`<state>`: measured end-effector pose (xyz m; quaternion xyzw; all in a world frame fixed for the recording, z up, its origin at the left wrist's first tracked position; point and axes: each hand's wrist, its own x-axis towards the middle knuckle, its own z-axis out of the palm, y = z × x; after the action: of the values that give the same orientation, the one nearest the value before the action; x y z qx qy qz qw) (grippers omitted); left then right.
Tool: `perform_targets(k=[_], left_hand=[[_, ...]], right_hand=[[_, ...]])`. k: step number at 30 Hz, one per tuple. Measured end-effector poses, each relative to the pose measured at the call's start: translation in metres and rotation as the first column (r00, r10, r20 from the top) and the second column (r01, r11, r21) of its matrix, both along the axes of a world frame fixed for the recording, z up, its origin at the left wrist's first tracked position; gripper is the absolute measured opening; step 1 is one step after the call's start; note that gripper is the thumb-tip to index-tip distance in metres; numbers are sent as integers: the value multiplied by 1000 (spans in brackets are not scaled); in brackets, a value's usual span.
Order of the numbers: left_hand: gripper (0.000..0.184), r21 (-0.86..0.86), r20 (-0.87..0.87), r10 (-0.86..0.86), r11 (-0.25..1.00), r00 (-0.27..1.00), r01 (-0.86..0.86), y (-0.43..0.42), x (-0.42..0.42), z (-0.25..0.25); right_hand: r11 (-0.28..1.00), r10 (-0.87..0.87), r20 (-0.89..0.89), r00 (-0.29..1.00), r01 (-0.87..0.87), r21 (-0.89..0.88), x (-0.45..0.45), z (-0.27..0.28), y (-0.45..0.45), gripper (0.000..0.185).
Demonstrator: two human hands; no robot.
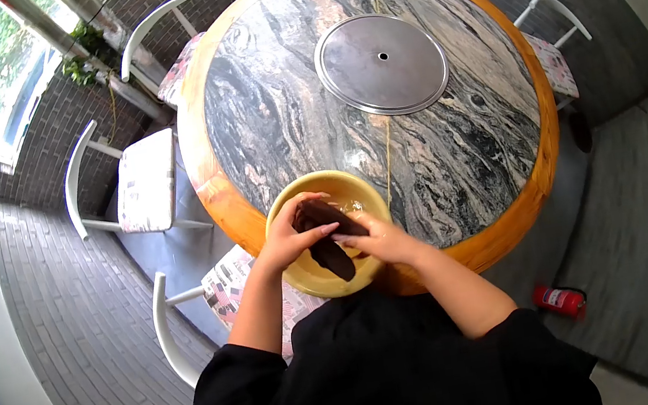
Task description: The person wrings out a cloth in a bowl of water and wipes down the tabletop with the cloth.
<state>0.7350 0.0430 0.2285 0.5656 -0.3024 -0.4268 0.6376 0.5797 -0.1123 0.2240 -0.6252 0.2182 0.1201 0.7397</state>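
A: How is the largest thing laid out?
B: A round table [262, 77] is seen, its streaked stone top edged by a wooden rim [212, 190]. At its centre a metal disc [374, 88] is set.
A: And the container?
B: A yellow basin [307, 278] is placed at the near edge, its side overlapping the rim. Shiny glints are caught inside it – whether from water cannot be told.
A: Where is room offered?
B: Beyond the basin and to its right, where stone is stretched towards the disc; the near side is closed off by the black-clothed body.
A: What is held?
B: A dark brown piece [337, 261], over the basin's mouth. It is gripped by both hands – left hand [288, 235] and right hand [380, 238], thumbs laid across it, some fingertips hidden.
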Motion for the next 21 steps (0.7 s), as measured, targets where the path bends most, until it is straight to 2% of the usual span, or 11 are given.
perform_targets(k=[3, 5, 7, 9, 11, 13, 15, 17, 19, 20, 21], left_hand=[[57, 21, -26, -88, 996, 996, 89, 9, -2, 7], [52, 75, 12, -104, 992, 994, 103, 12, -9, 15], [50, 206, 121, -128, 973, 984, 101, 8, -18, 35], [48, 341, 211, -169, 936, 963, 89, 1, -31, 51], [48, 347, 154, -151, 934, 977, 89, -10, -45, 59], [37, 334, 70, -86, 941, 994, 58, -18, -51, 46], [32, 97, 172, 112, 987, 979, -129, -24, -64, 38], [31, -164, 543, 300, 954, 784, -252, -29, -76, 50], [33, 3, 234, 265, 962, 935, -274, -25, -96, 54], [33, 7, 232, 278, 958, 932, -287, -25, -106, 56], [34, -40, 74, 349, 937, 934, -347, -30, -117, 61]], right_hand=[[923, -33, 299, 954, 144, -357, -14, -18, -33, 41], [808, 12, 367, 930, 207, -552, -19, -5, -56, 38], [957, -181, 293, 939, 237, -167, -19, 29, -64, 39], [968, -205, 285, 936, 237, -82, -20, 58, -77, 42], [936, -129, 401, 907, 245, -253, -17, 64, -93, 42], [939, -54, 356, 933, 168, -300, -16, 80, -107, 38], [982, 95, 112, 989, -74, -176, -19, 118, -120, 42], [962, 268, 180, 946, -252, -109, -28, 122, -140, 50], [964, 228, 316, 921, -260, 63, -38, 116, -158, 65], [935, 58, 442, 895, -204, 290, -41, 106, -157, 73], [845, -135, 514, 847, -173, 506, -45, 94, -156, 83]])
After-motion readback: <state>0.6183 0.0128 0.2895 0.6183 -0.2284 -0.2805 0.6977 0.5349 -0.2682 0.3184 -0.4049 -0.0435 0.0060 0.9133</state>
